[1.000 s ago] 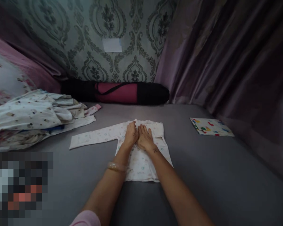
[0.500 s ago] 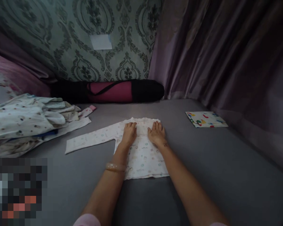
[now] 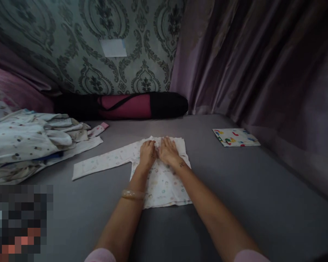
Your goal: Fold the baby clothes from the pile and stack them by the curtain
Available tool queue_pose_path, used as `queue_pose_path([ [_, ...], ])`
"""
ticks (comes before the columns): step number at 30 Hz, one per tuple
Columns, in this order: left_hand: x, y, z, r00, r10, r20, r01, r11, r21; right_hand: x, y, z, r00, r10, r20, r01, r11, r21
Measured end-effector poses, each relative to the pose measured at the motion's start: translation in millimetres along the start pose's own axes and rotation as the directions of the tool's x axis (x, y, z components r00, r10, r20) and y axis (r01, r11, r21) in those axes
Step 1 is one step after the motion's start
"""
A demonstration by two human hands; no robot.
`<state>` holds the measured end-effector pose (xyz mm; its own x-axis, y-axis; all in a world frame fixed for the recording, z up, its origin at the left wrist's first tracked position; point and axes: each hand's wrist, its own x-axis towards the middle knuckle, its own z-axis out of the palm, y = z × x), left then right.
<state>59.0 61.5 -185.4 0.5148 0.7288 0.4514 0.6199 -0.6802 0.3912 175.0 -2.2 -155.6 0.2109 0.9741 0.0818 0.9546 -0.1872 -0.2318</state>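
no legible words, brands or numbers were found, pale sheet [image 3: 113, 48] on wall [image 3: 136, 32] was unreadable, prints on white garment [image 3: 164, 191] were too faint, mark on right wrist [image 3: 181, 165] was illegible

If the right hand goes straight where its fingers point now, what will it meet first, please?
Past the white shirt under it, the right hand would probably meet the long black-and-pink roll near the wall; how far is unclear.

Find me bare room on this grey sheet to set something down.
Widest: the grey sheet right of the printed shirt, nearer than the folded patterned cloth. A smaller patch: between the shirt's sleeve and the left forearm. Crowded: far left, with heaped clothes, and the shirt, under left hand and right hand.
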Motion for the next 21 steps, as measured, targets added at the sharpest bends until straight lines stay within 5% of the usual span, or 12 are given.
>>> queue_pose_path([
  [5, -4.3, -2.6, -0.5, 0.983, -0.105, 0.152, 0.095, 0.993, 0.068, 0.5, -10.6, 14.7, 0.99, -0.119, 0.077, 0.114, 0.992, 0.058],
  [15, -5.8, 0.7, -4.7, 0.943, -0.199, 0.268, 0.136, 0.962, 0.236, -5.7, 38.6, 2.3, 0.987, 0.149, 0.053, -0.151, 0.988, 0.037],
  [21, -5.7, -1.9, -6.7, 0.946, -0.192, 0.26, 0.126, 0.96, 0.25, -8.0, 65.6, -2.9, 0.99, 0.14, -0.005, -0.14, 0.99, -0.003],
])
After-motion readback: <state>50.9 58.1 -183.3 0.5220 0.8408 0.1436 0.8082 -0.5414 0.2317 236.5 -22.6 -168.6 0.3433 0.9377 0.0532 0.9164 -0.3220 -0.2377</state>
